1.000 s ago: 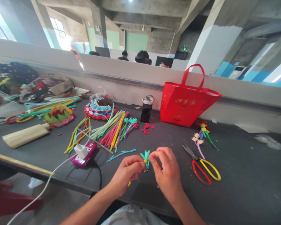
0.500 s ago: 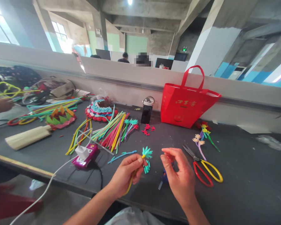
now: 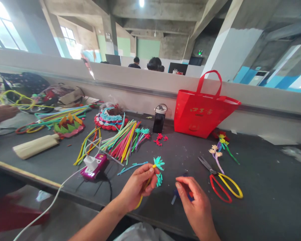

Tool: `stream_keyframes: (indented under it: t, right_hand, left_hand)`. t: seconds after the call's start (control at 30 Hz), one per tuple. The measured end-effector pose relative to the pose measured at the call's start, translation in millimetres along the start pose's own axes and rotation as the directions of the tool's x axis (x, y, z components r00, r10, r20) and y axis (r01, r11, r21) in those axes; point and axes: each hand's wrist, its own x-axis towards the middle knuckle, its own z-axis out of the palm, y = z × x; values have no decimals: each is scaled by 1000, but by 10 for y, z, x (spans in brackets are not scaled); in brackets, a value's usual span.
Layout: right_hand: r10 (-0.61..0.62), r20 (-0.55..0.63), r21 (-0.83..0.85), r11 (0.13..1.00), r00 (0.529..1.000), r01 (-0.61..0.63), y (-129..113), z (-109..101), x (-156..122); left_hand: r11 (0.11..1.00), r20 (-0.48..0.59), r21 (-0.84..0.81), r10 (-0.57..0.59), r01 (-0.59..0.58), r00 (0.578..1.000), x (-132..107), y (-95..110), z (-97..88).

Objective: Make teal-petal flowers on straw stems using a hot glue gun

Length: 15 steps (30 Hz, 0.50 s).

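My left hand pinches the yellow stem of a small teal paper flower, held upright just above the dark table. A second teal piece hangs under its fingers. My right hand reaches down to a small blue and red object lying on the table; its fingers curl over it, and I cannot tell whether they grip it. Red and yellow scissors lie just right of that hand.
A red tote bag and a black bottle stand at the back wall. Coloured sticks, a pink charger with white cable, finished flowers and craft pieces lie about. Another person's hand works at far left.
My right hand let go of the flower and dropped down and right to the small object on the table. My left hand kept the flower and raised it slightly.
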Motion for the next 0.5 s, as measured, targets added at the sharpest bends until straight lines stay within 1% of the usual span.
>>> stream_keyframes:
  t: [0.1, 0.17, 0.27, 0.37, 0.5]
  right_hand:
    - [49, -33, -204, 977, 998, -54, 334, 18, -200]
    - [60, -46, -368, 927, 997, -73, 551, 28, -352]
    - [59, -13, -488, 871, 998, -58, 776, 37, -557]
    - [42, 9, -540, 841, 999, -31, 858, 50, -670]
    - [62, 6, -571, 819, 998, -48, 844, 66, -671]
  left_hand:
    - [1000, -42, 11, 3, -3, 999, -4, 7, -9]
    - [1000, -47, 2, 7, -7, 999, -2, 5, -10]
    - [1000, -32, -24, 10, -11, 999, 5, 0, -4]
    - [998, 8, -59, 3, -3, 1000, 5, 4, 8]
    - [992, 71, -123, -10, 19, 997, -17, 20, 11]
